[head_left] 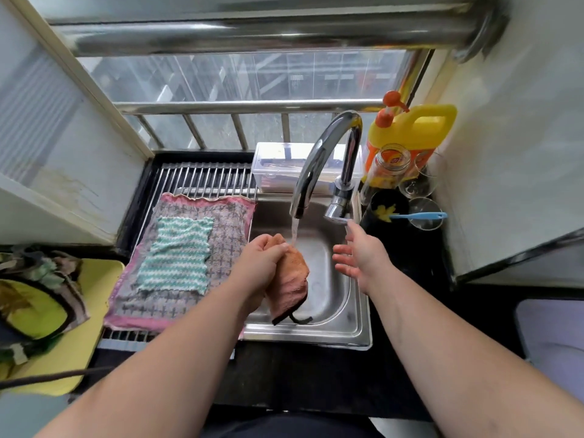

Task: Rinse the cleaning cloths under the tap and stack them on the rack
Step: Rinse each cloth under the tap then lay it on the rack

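Two cloths lie on the rack (205, 178) at the left, a teal striped cloth (177, 254) atop a larger pink-edged cloth (227, 222). Over the sink (357, 327), the left hand (259, 263) grips a bunched orange cloth (289, 282) under water running from the tap (319, 156). The right hand (363, 257) hovers with fingers spread wide, holding nothing.

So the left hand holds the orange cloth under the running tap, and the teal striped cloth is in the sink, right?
Not quite: the head view shows the teal striped cloth on the pink cloth on the rack, not in the sink. The left hand does hold the orange cloth under the running tap.
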